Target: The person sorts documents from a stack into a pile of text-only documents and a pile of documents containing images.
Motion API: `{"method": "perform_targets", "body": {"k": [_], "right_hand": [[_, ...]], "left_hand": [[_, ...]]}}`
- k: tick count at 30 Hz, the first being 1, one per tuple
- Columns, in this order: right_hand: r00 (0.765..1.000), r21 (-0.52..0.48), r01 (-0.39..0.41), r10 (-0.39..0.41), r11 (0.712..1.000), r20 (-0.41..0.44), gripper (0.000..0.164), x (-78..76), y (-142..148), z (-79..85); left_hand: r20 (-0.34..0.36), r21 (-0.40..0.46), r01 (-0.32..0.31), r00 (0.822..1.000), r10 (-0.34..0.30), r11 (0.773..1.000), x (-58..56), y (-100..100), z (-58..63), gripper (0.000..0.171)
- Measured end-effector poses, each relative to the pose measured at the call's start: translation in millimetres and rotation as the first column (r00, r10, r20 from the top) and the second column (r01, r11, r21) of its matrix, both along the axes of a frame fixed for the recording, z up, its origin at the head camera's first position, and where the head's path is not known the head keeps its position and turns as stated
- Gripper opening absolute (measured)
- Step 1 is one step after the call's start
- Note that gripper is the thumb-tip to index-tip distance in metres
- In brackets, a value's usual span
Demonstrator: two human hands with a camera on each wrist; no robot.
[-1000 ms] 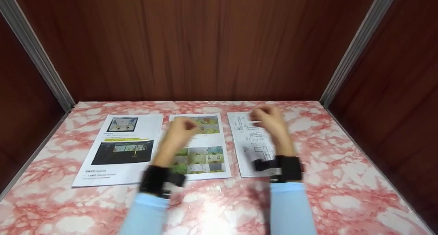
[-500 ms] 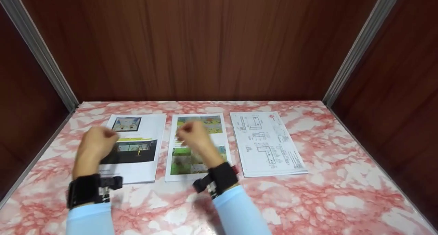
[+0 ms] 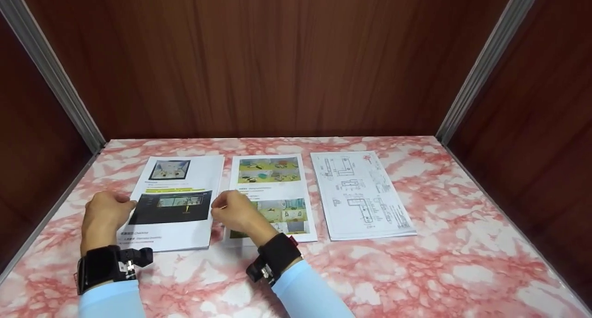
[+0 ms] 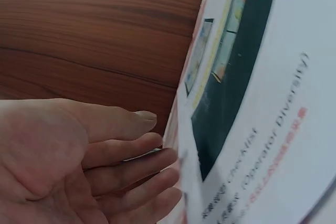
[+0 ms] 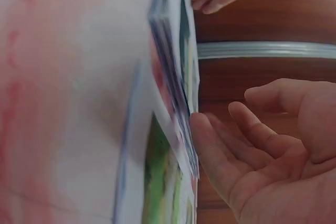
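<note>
A paper stack with a printed photo, a yellow-highlighted line and a dark screenshot lies at the left of the table. My left hand is at its left edge; in the left wrist view the fingertips reach that edge, thumb apart from them. On the opposite side, my right hand hovers over the gap and the middle paper stack. The right wrist view shows its fingertips right at the left stack's side, fingers loosely bent, thumb held away. Neither hand has paper between thumb and fingers.
A third paper stack with line drawings lies to the right, slightly turned. All three rest on a red-and-white marbled table. Brown wood-grain panels with metal corner posts enclose the back and sides.
Both hands have swept left, from over the middle and right stacks to either side of the left stack, and have come lower. The stacks lie where they were.
</note>
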State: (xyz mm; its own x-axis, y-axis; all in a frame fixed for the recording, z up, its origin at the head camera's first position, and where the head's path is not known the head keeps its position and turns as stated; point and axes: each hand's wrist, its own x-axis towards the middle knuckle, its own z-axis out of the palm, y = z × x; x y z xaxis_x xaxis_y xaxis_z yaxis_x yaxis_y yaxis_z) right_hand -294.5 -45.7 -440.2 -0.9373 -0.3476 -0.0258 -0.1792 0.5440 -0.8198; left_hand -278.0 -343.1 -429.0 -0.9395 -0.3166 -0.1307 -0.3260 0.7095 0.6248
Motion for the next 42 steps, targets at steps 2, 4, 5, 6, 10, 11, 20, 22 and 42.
{"method": "perform_targets", "body": {"k": [2,4,5,6,10,11,20,22,42], "right_hand": [[1.000,0.024,-0.006,0.005,1.000,0.003,0.016,0.9,-2.5,-1.9],[1.000,0.053,-0.011,0.011,0.999,0.008,0.018,1.8,-3.9,-3.3],[1.000,0.064,-0.016,0.016,0.998,0.009,0.019,2.2,-4.4,-3.7],[1.000,0.072,-0.022,0.022,0.997,0.008,0.019,2.5,-4.9,-3.9],[0.999,0.091,-0.051,0.049,0.995,0.023,0.022,3.9,-6.4,-4.0],[0.998,0.090,-0.056,0.053,0.994,0.030,0.022,4.3,-6.9,-3.6],[0.997,0.117,-0.057,0.051,0.992,0.052,0.025,8.6,-10.3,1.2],[0.997,0.119,-0.061,0.054,0.991,0.060,0.027,9.7,-11.4,2.8],[0.991,0.123,-0.091,0.078,0.988,0.106,0.047,18.0,-15.4,7.6]], "left_hand": [[0.008,0.006,-0.008,1.000,0.008,1.000,-0.5,0.3,-2.1,0.053],[0.024,0.017,-0.009,1.000,0.008,1.000,-1.1,1.4,-3.6,0.053],[0.031,0.020,-0.005,1.000,0.005,1.000,-1.4,1.8,-4.1,0.054],[0.037,0.023,-0.003,0.999,0.002,1.000,-1.7,2.2,-4.8,0.054],[0.055,0.020,-0.005,0.998,0.004,1.000,-1.3,2.5,-5.7,0.056],[0.057,0.021,-0.007,0.998,0.006,1.000,-1.0,2.3,-5.6,0.056],[0.086,0.015,-0.003,0.996,0.002,1.000,-0.8,2.7,-1.8,0.059],[0.095,0.010,0.001,0.995,-0.002,1.000,-1.0,3.4,-0.3,0.060],[0.077,-0.087,0.019,0.997,-0.012,0.996,-4.4,9.8,7.9,0.059]]}}
